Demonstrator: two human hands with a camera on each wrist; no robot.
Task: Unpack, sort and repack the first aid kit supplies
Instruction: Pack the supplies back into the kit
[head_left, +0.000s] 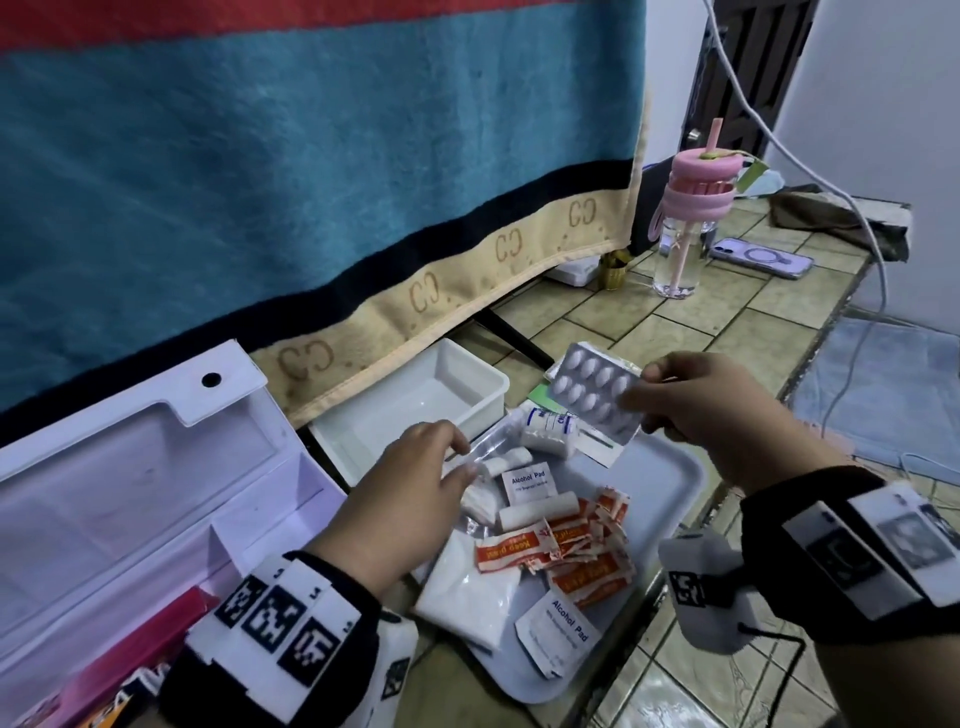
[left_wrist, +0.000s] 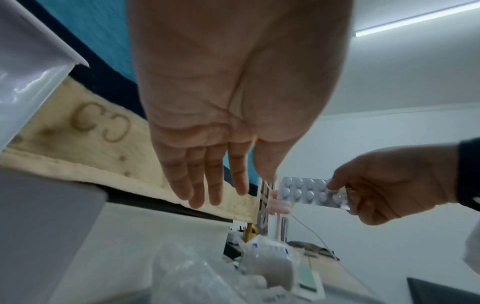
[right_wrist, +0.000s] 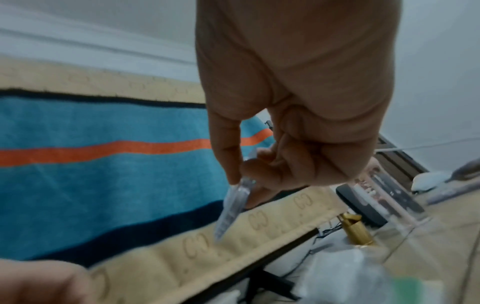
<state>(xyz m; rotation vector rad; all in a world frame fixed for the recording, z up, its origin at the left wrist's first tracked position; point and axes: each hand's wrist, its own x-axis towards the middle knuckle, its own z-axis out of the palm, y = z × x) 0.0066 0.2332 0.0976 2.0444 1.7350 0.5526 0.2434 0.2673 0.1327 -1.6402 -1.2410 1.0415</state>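
Note:
My right hand (head_left: 644, 400) pinches a silver blister pack of white tablets (head_left: 592, 392) by its end and holds it above the grey tray (head_left: 670, 478). The same blister pack (left_wrist: 303, 190) shows in the left wrist view, and edge-on as the pack (right_wrist: 232, 207) in the right wrist view. My left hand (head_left: 457, 457) hovers with straight fingers (left_wrist: 202, 185) over a clear plastic bag (head_left: 483, 447) on the tray, holding nothing. On the tray lie red plaster packets (head_left: 576, 540), alcohol pads (head_left: 530, 483), bandage rolls (head_left: 550, 428) and a white gauze pack (head_left: 467, 592).
The open white kit box (head_left: 130, 493) stands at the left, a white tub (head_left: 415, 400) behind the tray. A striped towel (head_left: 260, 182) hangs behind. A pink-lidded bottle (head_left: 685, 228) and a phone (head_left: 758, 257) sit on the tiled counter (head_left: 727, 322) at the far right.

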